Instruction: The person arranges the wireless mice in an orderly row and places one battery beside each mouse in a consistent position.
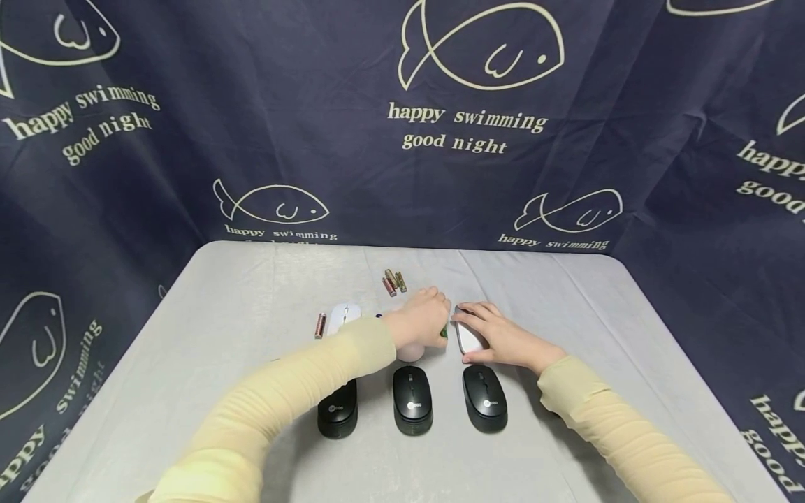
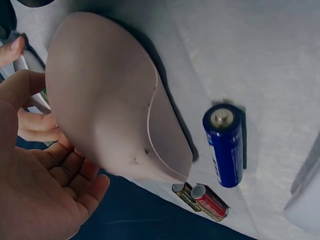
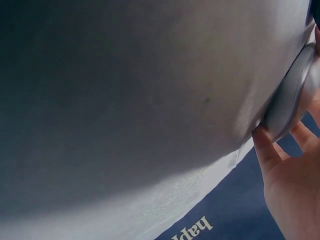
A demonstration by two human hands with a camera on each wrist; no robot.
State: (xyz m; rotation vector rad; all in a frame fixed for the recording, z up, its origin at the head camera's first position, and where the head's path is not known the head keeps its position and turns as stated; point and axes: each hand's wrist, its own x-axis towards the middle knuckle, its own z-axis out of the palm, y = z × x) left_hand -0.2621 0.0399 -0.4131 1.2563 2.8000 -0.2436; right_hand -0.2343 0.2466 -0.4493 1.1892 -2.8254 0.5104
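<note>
In the head view my left hand (image 1: 423, 318) reaches over a pale pink mouse (image 1: 411, 351). Its thumb and fingers pinch a small green battery (image 1: 444, 332), mostly hidden by the hand. Close on the right, my right hand (image 1: 503, 339) grips a white mouse (image 1: 470, 339) with a grey edge, fingers at the far end and thumb at the near side. In the left wrist view the pink mouse (image 2: 100, 95) covers part of the left fingers, and a blue battery (image 2: 226, 150) stands beyond it. The right wrist view has the right fingers curled round the white mouse (image 3: 287, 107).
Three black mice, left (image 1: 337, 412), middle (image 1: 412, 399) and right (image 1: 485, 398), line the nearer side of the table (image 1: 541, 461). Another white mouse (image 1: 345, 313) lies left beside a red battery (image 1: 321, 325). Several small batteries (image 1: 394, 282) cluster behind the left hand.
</note>
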